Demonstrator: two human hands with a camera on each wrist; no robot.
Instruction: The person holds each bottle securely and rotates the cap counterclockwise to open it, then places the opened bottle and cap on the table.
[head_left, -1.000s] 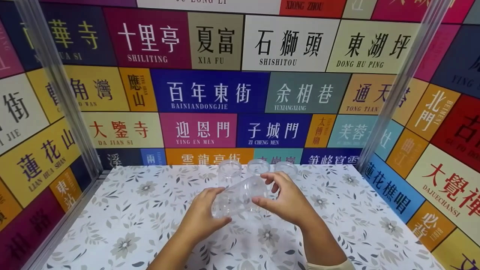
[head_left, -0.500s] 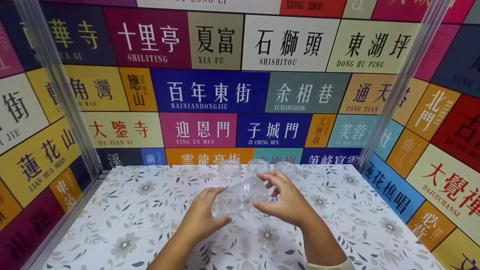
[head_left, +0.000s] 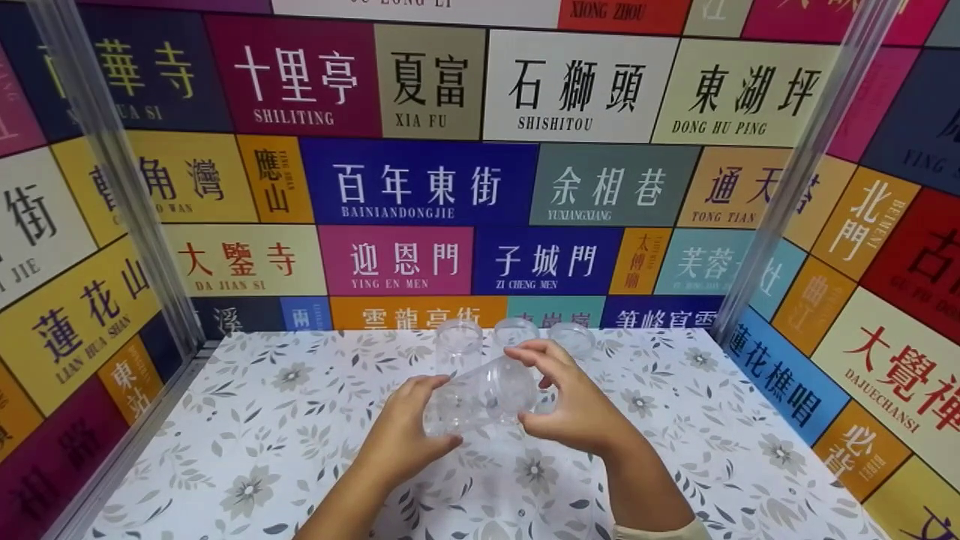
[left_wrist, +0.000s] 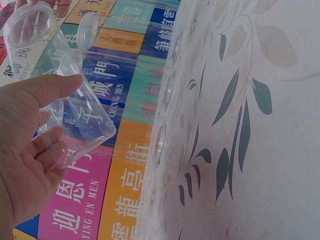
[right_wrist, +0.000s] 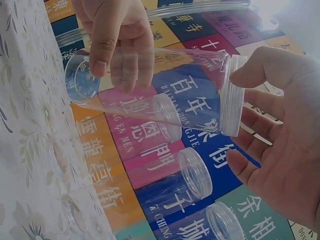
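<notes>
A clear plastic jar (head_left: pixel 463 401) with a screw lid (right_wrist: pixel 235 97) is held tilted above the table, its lid end up and to the right. My left hand (head_left: pixel 409 427) grips the jar's body near the base, thumb on one side and fingers on the other. Around the lid are the thumb and fingers of my right hand (head_left: pixel 581 405), the thumb at its rim in the right wrist view. Nothing shows inside the see-through jar. Behind it stand three similar lidded jars, a left one (head_left: pixel 459 337), a middle one (head_left: pixel 516 330) and a right one (head_left: pixel 572 337), partly covered by my right hand.
A white table with a grey flower and leaf pattern (head_left: pixel 247 487) lies under the hands. Panels of coloured place-name signs (head_left: pixel 420 184) rise at the back and both sides. Clear upright posts stand at the left corner (head_left: pixel 142 180) and right corner (head_left: pixel 802 165).
My right hand's fingers have shifted round the lid: the fingertips have moved left over its top and the thumb lower. My left hand and the jar have stayed in place.
</notes>
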